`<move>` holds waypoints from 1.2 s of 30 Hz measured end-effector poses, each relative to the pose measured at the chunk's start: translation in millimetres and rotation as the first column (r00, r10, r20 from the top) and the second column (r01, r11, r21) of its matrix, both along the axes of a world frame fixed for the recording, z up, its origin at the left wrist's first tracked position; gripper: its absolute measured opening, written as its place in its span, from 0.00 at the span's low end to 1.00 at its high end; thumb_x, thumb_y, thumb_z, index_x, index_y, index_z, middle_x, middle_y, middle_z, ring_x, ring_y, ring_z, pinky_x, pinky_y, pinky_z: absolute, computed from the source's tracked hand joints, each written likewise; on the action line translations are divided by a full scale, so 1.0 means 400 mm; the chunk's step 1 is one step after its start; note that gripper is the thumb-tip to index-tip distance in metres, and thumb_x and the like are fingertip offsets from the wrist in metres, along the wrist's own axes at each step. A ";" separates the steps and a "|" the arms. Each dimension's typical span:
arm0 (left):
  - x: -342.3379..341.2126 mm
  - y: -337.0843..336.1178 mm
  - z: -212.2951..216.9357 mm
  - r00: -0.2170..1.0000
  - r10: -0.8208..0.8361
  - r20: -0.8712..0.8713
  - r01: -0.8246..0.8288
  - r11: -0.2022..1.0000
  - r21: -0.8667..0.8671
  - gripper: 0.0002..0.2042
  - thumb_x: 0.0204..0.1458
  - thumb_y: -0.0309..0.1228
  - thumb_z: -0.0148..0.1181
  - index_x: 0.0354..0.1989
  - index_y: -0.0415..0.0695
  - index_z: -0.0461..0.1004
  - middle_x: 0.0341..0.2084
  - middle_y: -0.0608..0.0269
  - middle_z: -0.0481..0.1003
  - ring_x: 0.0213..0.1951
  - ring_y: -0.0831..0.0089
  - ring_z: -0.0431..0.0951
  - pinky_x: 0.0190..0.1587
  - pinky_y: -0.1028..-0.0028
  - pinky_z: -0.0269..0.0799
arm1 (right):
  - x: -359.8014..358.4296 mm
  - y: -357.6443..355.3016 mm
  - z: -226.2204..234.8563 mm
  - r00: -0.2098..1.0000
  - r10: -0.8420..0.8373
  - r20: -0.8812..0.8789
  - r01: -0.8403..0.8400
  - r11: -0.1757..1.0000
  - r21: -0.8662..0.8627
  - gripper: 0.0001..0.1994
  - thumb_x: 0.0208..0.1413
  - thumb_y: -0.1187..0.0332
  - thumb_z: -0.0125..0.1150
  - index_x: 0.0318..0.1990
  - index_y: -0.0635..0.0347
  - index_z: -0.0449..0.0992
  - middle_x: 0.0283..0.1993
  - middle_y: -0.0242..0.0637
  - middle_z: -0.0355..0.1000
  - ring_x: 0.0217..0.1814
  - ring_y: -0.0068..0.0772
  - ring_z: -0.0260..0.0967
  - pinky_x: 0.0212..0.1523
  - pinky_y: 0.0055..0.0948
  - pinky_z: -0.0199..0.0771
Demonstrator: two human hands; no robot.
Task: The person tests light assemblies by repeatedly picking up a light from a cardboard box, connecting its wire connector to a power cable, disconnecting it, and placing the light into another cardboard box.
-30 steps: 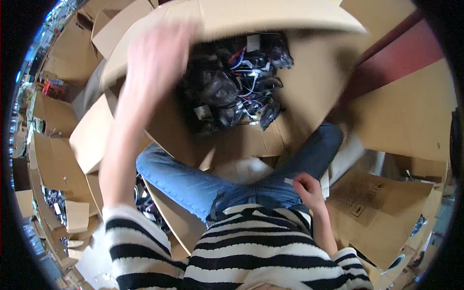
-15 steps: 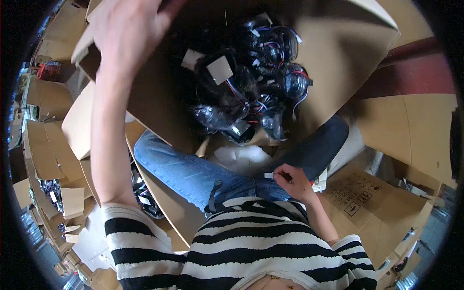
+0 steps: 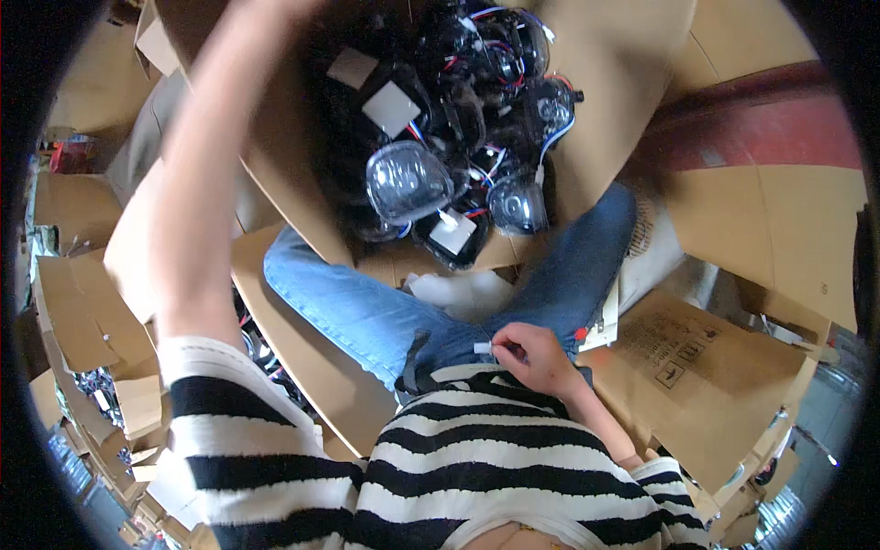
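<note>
Left arm raised further toward 12 o'clock — hand out of frame, grip unknowable; right hand at lap, fingers pinching small white tag; cardboard box of headlamp units closer.

1 head view looks steeply down, close over lap and carton.

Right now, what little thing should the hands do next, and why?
Probably the left arm, raised so its hand is cut off at the picture's top, should come down onto a black lamp part in the open cardboard box. The box is full of them, and the right hand rests at the lap pinching a small white tag.
</note>
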State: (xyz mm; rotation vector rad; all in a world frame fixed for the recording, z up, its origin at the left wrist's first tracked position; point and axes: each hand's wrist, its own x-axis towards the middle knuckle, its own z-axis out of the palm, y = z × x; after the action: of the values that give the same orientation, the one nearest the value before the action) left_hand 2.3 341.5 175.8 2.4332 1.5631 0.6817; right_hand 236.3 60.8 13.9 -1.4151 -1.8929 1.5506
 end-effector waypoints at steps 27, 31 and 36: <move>-0.078 -0.192 -0.410 0.981 -0.051 -0.188 0.054 0.998 0.012 0.06 0.37 0.29 0.53 0.22 0.39 0.69 0.25 0.57 0.69 0.33 0.60 0.68 0.36 0.66 0.65 | 0.014 0.090 0.032 0.981 0.194 -0.023 -0.195 0.972 -0.132 0.06 0.45 0.69 0.53 0.27 0.63 0.69 0.24 0.42 0.67 0.27 0.39 0.67 0.27 0.31 0.66; -0.080 -0.306 -0.453 0.892 0.213 0.399 -0.110 0.958 -0.265 0.06 0.39 0.26 0.52 0.25 0.37 0.66 0.24 0.51 0.68 0.32 0.56 0.68 0.34 0.66 0.64 | -0.032 0.113 0.037 0.969 0.247 -0.018 -0.246 0.952 -0.181 0.07 0.45 0.68 0.53 0.28 0.62 0.69 0.26 0.42 0.68 0.28 0.40 0.67 0.28 0.31 0.66; -0.026 -0.419 -0.405 0.762 0.282 0.583 -0.150 0.953 -0.265 0.05 0.49 0.26 0.46 0.31 0.38 0.67 0.25 0.59 0.71 0.29 0.69 0.70 0.35 0.75 0.64 | -0.054 0.086 0.048 0.943 0.326 -0.066 -0.329 0.944 -0.031 0.06 0.46 0.70 0.53 0.28 0.63 0.69 0.25 0.42 0.68 0.25 0.38 0.67 0.27 0.29 0.66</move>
State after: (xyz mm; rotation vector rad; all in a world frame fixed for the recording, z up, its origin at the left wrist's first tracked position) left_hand -7.9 173.9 13.7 1.6349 1.5327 1.1511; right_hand 214.5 95.4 33.0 -1.0936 -2.1548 1.7669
